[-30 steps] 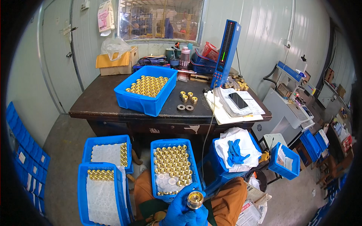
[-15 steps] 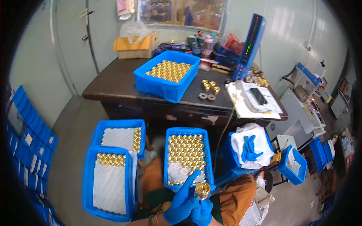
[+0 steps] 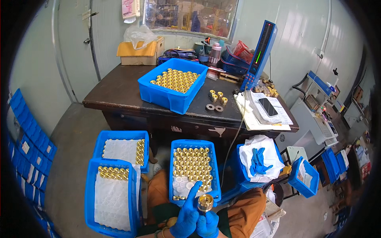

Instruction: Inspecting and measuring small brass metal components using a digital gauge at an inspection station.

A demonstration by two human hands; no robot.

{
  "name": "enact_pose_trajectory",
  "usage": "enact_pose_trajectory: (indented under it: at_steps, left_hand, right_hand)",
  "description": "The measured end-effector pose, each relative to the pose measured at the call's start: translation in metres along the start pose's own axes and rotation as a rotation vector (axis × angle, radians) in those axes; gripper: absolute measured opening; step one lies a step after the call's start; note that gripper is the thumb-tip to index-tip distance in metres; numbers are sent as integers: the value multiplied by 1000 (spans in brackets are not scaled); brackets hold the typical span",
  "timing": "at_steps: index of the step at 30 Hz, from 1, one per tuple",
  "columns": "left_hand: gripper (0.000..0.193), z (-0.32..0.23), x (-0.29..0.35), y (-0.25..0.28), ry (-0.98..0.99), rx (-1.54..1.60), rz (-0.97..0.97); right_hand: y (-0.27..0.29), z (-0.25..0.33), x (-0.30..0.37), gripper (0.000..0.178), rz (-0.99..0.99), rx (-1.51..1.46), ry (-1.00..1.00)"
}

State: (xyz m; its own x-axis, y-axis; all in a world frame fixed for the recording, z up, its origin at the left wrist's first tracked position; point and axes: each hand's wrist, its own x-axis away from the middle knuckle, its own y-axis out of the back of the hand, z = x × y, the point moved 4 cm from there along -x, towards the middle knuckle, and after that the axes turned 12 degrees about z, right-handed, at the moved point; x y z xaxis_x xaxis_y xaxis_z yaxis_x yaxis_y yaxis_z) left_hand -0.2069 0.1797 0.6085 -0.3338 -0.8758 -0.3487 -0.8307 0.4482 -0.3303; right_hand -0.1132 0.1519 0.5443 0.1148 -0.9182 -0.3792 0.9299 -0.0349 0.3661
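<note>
Both my hands, in blue gloves, are together over my lap at the near edge of the middle blue crate (image 3: 216,174). A round brass fitting (image 3: 205,202) with a central hole stands upright between them. My left hand (image 3: 185,217) closes on its left side, the index finger stretched up toward the crate. Below the fitting my right hand (image 3: 208,226) is closed, thumb up, around its lower part; what lies inside that grip is hidden. Rows of brass fittings (image 3: 191,158) fill most of the crate, with white round-pocketed lining (image 3: 182,185) bare at its lower left.
Two blue crates (image 3: 90,198) with white liners stand at my left. On the dark desk (image 3: 119,85) are a full blue crate (image 3: 166,101), loose brass fittings (image 3: 220,95), two grey rings, a blue gauge column (image 3: 260,55), papers and a phone (image 3: 268,107). A cable (image 3: 234,144) hangs down the desk front.
My hands still hold the fitting together, now lower and slightly left in the picture. The whole view has shifted a little. The green light bar on the gauge column looks longer and unbroken.
</note>
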Motion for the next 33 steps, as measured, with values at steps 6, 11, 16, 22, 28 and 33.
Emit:
enact_pose_trajectory:
  at_steps: [6, 11, 16, 22, 28, 33]
  left_hand:
    - [60, 11, 4, 13, 55, 94, -47]
    - [68, 14, 17, 71, 154, -476, -179]
    - [85, -20, 47, 178, 284, -740, -480]
    - [88, 22, 94, 283, 696, -1246, -395]
    - [87, 54, 87, 294, 486, -1324, -349]
    - [85, 56, 89, 291, 451, -1196, -374]
  right_hand:
    - [-12, 4, -7, 17, 112, 27, -29]
    - [-34, -21, 5, 14, 408, -14, -41]
    - [-27, -67, 19, 21, 388, 13, -288]
    - [-10, -86, 9, 32, 234, -240, -442]
    - [-2, -92, 13, 30, 176, -217, -430]
    - [-5, -100, 18, 30, 173, -305, -482]
